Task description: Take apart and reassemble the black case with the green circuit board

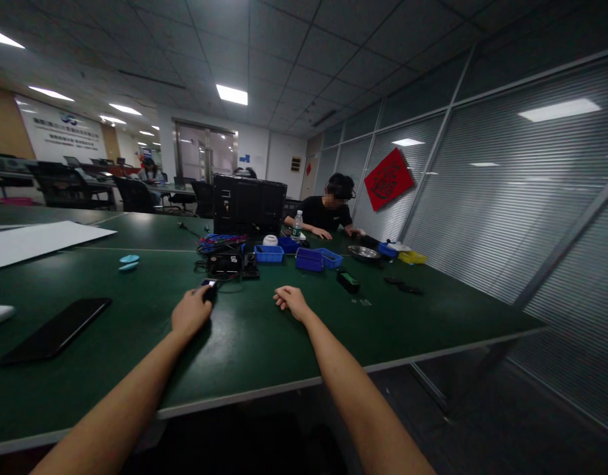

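My left hand (192, 312) is closed around a small dark device (210, 285) with a lit screen, low over the green table (244, 356). My right hand (290, 301) rests with curled fingers near the middle of the table; whether anything is between them is too small to tell. Just beyond my left hand stands a black box-shaped unit (225, 264) with cables. A black case with a green top (348, 281) lies to the right of my right hand.
Blue bins (308, 259), a white ball (270, 241), a bottle (297, 225) and a black monitor (249, 204) stand farther back. A metal bowl (364, 253) is at the right, near a seated person (324, 212). A black tablet (57, 330) lies left.
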A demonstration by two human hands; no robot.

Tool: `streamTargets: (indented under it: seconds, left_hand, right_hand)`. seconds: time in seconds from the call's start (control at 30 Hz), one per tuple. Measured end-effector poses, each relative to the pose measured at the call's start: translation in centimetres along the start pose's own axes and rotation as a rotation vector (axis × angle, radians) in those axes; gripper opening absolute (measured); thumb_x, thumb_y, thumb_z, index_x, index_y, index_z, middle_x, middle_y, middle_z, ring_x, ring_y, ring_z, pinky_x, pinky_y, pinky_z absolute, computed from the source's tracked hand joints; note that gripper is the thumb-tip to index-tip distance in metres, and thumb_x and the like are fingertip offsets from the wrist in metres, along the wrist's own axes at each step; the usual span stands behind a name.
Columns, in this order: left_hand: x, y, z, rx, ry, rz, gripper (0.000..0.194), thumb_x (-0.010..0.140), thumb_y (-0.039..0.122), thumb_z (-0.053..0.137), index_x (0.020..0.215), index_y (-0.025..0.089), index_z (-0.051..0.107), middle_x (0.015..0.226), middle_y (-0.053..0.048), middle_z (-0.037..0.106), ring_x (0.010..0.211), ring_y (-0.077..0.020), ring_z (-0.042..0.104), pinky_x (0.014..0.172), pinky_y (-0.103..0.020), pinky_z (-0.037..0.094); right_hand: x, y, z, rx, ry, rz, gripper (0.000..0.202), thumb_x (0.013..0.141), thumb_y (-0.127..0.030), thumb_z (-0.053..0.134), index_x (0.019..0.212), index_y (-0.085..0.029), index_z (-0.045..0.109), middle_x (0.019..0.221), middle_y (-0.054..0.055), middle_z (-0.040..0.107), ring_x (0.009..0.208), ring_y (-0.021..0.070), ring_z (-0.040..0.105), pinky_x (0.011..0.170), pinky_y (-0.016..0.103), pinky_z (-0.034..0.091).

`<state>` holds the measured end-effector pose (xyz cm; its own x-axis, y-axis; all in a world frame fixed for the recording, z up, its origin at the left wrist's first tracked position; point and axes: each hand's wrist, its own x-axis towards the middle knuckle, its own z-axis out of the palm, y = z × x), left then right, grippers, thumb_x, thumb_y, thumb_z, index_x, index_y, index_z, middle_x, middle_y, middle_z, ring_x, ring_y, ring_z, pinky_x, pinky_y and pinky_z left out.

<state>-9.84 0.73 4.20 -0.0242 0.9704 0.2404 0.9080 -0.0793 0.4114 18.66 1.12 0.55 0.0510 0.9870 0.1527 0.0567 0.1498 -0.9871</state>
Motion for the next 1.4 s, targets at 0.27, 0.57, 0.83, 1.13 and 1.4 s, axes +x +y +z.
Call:
streamTargets:
  seconds: [0.27, 0.57, 0.83, 1.13, 1.4]
  left_hand:
    - [1.3, -8.7, -4.7, 0.076, 0.202, -0.507, 0.047, 0.078, 0.036, 0.041, 0.125, 0.029, 0.038, 0.127, -0.005, 0.042, 0.106, -0.0284, 0.047, 0.076, -0.038, 0.045]
    - [0.0, -4.8, -3.9, 0.149, 0.148, -0.239, 0.055, 0.074, 0.045, 0.041, 0.12, 0.014, 0.047, 0.109, -0.017, 0.052, 0.097, -0.0301, 0.049, 0.076, -0.036, 0.042]
    - [-1.5, 4.1, 2.0, -0.023, 0.04, 0.178, 0.058, 0.07, 0.047, 0.05, 0.118, 0.016, 0.049, 0.112, -0.015, 0.051, 0.102, -0.0267, 0.048, 0.086, -0.035, 0.037]
    - [-0.7, 6.4, 5.9, -0.744, -0.151, 0.143, 0.055, 0.073, 0.025, 0.05, 0.126, 0.017, 0.04, 0.106, -0.007, 0.06, 0.082, -0.0131, 0.059, 0.076, -0.027, 0.047]
    - [0.2, 4.7, 5.5, -0.688, -0.122, 0.097, 0.047, 0.072, 0.023, 0.049, 0.118, 0.016, 0.046, 0.099, -0.006, 0.062, 0.081, -0.0132, 0.06, 0.075, -0.026, 0.048]
  right_hand:
    - [0.3, 0.4, 0.0, -0.005, -0.005, -0.025, 0.02, 0.069, -0.031, 0.058, 0.075, -0.012, 0.056, 0.068, 0.004, 0.061, 0.049, 0.0078, 0.052, 0.039, 0.017, 0.038]
    - [0.2, 0.2, 0.2, -0.069, 0.0, -0.023, 0.02, 0.07, -0.031, 0.057, 0.075, -0.013, 0.057, 0.066, 0.003, 0.061, 0.049, 0.0075, 0.052, 0.037, 0.016, 0.036]
    - [0.0, -0.2, 0.7, -0.146, 0.007, -0.022, 0.021, 0.071, -0.033, 0.054, 0.076, -0.013, 0.057, 0.066, 0.003, 0.06, 0.048, 0.0081, 0.051, 0.035, 0.016, 0.034]
    - [-1.4, -1.6, 1.5, -0.752, 0.202, -0.186, 0.055, 0.075, -0.051, 0.048, 0.12, -0.019, 0.045, 0.107, 0.009, 0.056, 0.095, 0.0187, 0.053, 0.076, 0.029, 0.043]
    - [-1.4, -2.5, 0.4, -1.146, 0.31, 0.072, 0.058, 0.073, -0.038, 0.052, 0.124, -0.016, 0.038, 0.108, 0.014, 0.055, 0.098, 0.0264, 0.052, 0.074, 0.036, 0.042]
